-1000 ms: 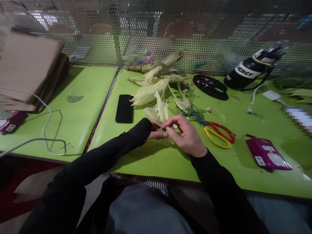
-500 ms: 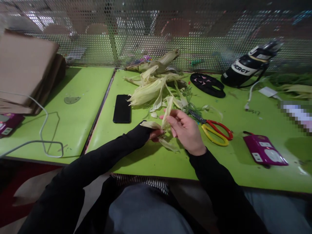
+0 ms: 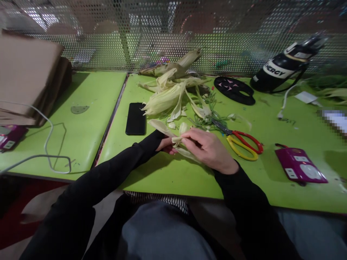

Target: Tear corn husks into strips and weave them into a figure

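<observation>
Pale strips of corn husk (image 3: pixel 159 127) are pinched between my two hands above the green table. My left hand (image 3: pixel 167 144) grips their lower part, its fingers closed and partly covered by the dark sleeve and the husk. With thumb and fingers together, my right hand (image 3: pixel 207 148) holds a folded strip close to the left fingertips. Just beyond lies a heap of corn husks (image 3: pixel 165 99), with thin green scraps (image 3: pixel 210 103) on its right side. Scissors (image 3: pixel 242 144) with one red and one yellow handle rest right of my right hand.
A black phone (image 3: pixel 136 119) lies left of the husks. Behind stand a black palette-shaped board (image 3: pixel 234 90), a black bottle (image 3: pixel 282 68) and a perforated screen (image 3: pixel 94 47). A purple power strip (image 3: pixel 300 166) sits right; brown cardboard (image 3: pixel 27 72) and a white cable (image 3: pixel 50 144) are left.
My right hand has turned over and come down, folding the upright husk strip across at my left fingertips. The left hand stays nearly in place. The view has shifted slightly.
</observation>
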A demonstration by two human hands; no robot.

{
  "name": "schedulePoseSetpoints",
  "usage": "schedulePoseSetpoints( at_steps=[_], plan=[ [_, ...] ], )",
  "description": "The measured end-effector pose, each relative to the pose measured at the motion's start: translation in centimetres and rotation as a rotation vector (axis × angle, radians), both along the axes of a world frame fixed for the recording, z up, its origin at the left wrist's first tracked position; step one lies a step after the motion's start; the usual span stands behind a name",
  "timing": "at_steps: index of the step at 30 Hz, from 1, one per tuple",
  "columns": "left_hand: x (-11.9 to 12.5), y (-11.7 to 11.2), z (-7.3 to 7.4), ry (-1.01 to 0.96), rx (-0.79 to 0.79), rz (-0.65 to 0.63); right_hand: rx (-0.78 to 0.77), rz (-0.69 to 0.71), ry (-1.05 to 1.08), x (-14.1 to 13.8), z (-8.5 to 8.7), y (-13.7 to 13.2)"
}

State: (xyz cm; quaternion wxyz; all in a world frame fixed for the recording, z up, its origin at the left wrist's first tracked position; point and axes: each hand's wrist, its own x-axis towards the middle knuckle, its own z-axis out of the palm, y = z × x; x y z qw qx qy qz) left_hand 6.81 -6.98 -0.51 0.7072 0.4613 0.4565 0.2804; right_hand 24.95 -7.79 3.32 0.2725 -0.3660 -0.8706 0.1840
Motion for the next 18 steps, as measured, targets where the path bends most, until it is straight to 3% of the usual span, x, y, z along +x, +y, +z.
schedulePoseSetpoints(
  at_steps=[4, 8, 12, 18],
  plan=[
    [0.7, 0.8, 0.1, 0.024, -0.211, 0.067, 0.019, -0.021, -0.090, 0.1, 0.0, 0.0],
    [0.5, 0.4, 1.1, -0.064, -0.243, 0.122, 0.054, -0.033, -0.094, 0.2, -0.1, 0.0],
    [-0.1, -0.5, 2.0, -0.188, -0.211, 0.099, 0.087, -0.054, -0.076, 0.4, -0.4, 0.2],
    [0.2, -0.3, 0.9, -0.151, -0.224, 0.130, 0.146, 0.005, -0.097, 0.4, -0.6, 0.3]
  ],
)
